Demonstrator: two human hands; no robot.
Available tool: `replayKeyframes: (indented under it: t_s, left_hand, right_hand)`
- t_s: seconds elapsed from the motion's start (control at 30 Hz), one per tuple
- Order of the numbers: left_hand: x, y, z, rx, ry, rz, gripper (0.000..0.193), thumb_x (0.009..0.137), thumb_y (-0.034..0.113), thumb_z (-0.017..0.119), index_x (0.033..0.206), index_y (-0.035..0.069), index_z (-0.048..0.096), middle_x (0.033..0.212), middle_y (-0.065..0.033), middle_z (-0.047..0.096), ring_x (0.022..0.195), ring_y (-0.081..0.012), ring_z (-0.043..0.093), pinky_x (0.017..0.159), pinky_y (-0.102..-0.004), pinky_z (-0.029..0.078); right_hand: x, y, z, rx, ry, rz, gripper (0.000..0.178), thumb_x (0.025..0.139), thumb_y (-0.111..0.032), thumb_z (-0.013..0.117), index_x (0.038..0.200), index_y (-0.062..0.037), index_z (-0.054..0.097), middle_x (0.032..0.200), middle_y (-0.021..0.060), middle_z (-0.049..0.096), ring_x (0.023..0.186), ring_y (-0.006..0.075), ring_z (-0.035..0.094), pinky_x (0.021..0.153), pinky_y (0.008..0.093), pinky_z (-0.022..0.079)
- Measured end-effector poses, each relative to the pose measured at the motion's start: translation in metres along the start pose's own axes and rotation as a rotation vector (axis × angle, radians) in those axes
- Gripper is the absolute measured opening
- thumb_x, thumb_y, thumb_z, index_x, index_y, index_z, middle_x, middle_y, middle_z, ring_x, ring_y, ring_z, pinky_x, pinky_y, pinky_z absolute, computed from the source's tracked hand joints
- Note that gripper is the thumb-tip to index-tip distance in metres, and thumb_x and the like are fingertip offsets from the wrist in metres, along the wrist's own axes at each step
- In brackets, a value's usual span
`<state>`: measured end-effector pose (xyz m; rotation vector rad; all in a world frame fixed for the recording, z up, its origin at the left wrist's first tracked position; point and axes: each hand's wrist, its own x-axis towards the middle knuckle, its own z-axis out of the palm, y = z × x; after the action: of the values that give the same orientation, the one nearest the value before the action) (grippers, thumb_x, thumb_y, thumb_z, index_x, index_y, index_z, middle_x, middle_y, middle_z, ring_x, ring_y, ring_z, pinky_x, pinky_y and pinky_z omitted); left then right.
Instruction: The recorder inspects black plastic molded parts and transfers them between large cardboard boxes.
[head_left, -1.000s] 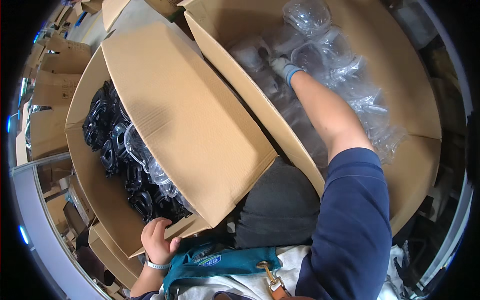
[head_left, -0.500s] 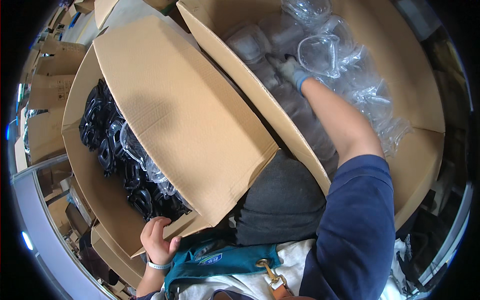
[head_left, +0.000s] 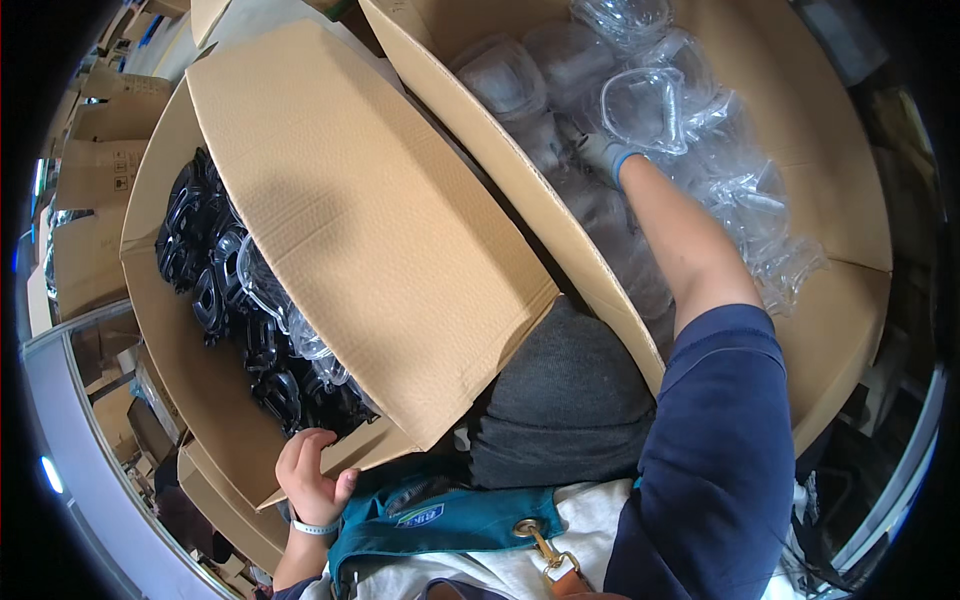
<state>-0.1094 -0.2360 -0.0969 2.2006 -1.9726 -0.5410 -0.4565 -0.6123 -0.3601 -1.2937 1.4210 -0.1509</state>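
Observation:
My right hand [head_left: 603, 156], in a grey glove with a blue cuff, reaches into the right cardboard box [head_left: 577, 232]. It is among clear plastic shells [head_left: 643, 108], stacked and heaped there. Its fingertips are partly hidden by the shells, so I cannot make out whether it grips one. My bare left hand [head_left: 312, 482], with a pale band at the wrist, is by the near edge of the left cardboard box [head_left: 195, 385]. Its fingers are bent a little, thumb apart, with nothing in them. Black plastic pieces [head_left: 208, 300] and some clear ones [head_left: 262, 280] lie inside that box.
A wide cardboard flap [head_left: 370, 220] slants over the left box and covers part of its contents. My dark-clothed leg [head_left: 565, 400] is between the boxes. More cartons [head_left: 98, 195] are stacked at the far left, behind a pale metal frame [head_left: 75, 420].
My right hand has shifted slightly right and nearer among the clear shells. The left hand has barely moved. The view has shifted a little.

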Motion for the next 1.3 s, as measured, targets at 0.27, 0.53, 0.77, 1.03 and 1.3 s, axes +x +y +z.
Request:
replayKeyframes:
  t_s: [0.27,0.53,0.77,1.03,1.3]
  left_hand:
    - [0.0,0.002,-0.001,0.012,0.016,0.003,0.062,0.08,0.062,0.056,0.085,0.0,0.06,0.085,-0.0155,0.062,0.077,-0.0339,0.061,0.067,-0.0395,0.049]
    - [-0.004,0.003,-0.001,0.018,0.031,-0.02,0.062,0.079,0.061,0.057,0.086,0.0,0.06,0.086,-0.0157,0.062,0.076,-0.0334,0.061,0.067,-0.0389,0.049]
    - [0.014,-0.007,0.009,-0.118,0.042,0.137,0.063,0.08,0.062,0.055,0.086,0.0,0.059,0.085,-0.0157,0.061,0.076,-0.0332,0.061,0.066,-0.0391,0.049]
    - [-0.001,0.002,0.001,0.022,0.034,0.009,0.062,0.079,0.061,0.055,0.086,-0.001,0.059,0.085,-0.0161,0.061,0.077,-0.0333,0.06,0.067,-0.0391,0.049]
    - [0.001,0.003,0.003,-0.015,0.022,0.001,0.062,0.079,0.061,0.056,0.087,-0.001,0.06,0.086,-0.0161,0.061,0.077,-0.0337,0.06,0.067,-0.039,0.049]
  right_hand:
    - [0.087,0.058,0.012,-0.059,0.005,0.14,0.077,0.091,-0.065,0.029,0.133,-0.0051,0.05,0.14,0.021,0.045,0.13,0.0343,0.043,0.111,0.039,0.027]
    - [0.101,0.054,0.026,-0.329,0.156,-0.044,0.075,0.092,-0.063,0.024,0.138,-0.0064,0.044,0.144,0.0199,0.039,0.135,0.0361,0.034,0.112,0.04,0.025]
    - [0.148,0.206,-0.084,-0.557,0.637,-0.255,0.058,0.098,-0.048,0.028,0.123,-0.0046,0.058,0.133,0.0168,0.053,0.126,0.0297,0.046,0.107,0.0367,0.031]
    - [0.011,0.021,-0.013,-0.209,-0.02,-0.046,0.094,0.081,-0.072,0.045,0.134,0.0051,0.043,0.132,0.0238,0.051,0.128,0.0351,0.044,0.11,0.0389,0.03]
    - [0.008,-0.022,0.028,-0.439,0.296,0.167,0.116,0.069,-0.08,0.053,0.15,-0.0085,0.012,0.155,0.0231,0.01,0.143,0.0382,0.007,0.115,0.044,0.014]
